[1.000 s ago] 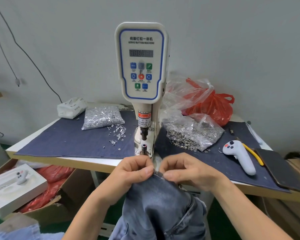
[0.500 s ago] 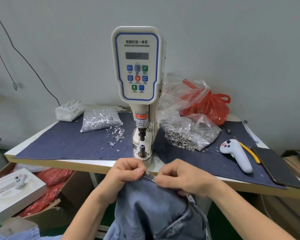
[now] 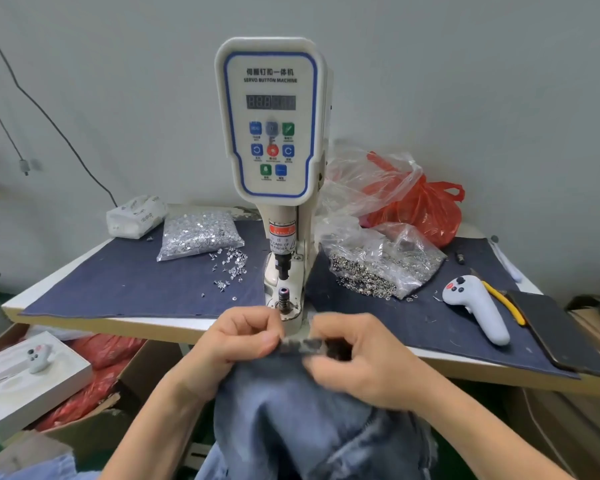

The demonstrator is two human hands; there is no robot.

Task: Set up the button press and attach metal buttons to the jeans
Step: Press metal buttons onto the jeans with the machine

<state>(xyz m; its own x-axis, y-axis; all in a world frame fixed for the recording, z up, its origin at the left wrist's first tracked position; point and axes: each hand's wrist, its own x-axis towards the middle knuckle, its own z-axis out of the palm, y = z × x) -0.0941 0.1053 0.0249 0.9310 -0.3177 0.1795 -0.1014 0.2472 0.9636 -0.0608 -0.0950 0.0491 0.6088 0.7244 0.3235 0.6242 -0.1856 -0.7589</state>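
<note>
Small garment workshop; servo button machine [image 3: 272,133] bolted at front edge of surface [image 3: 84,306] covered in dark denim; plastic bags of metal studs [image 3: 198,235] and buttons [image 3: 378,268] either side; cardboard boxes [image 3: 94,424] on floor beneath; plain grey wall behind.

I see the press [image 3: 280,188] mid-desk [image 3: 84,271], bags of what look like studs [image 3: 200,235] left and buttons [image 3: 385,268] right.

Even, soft indoor light; wide-angle bending at edges (hands [image 3: 302,348] motion-blurred).
</note>
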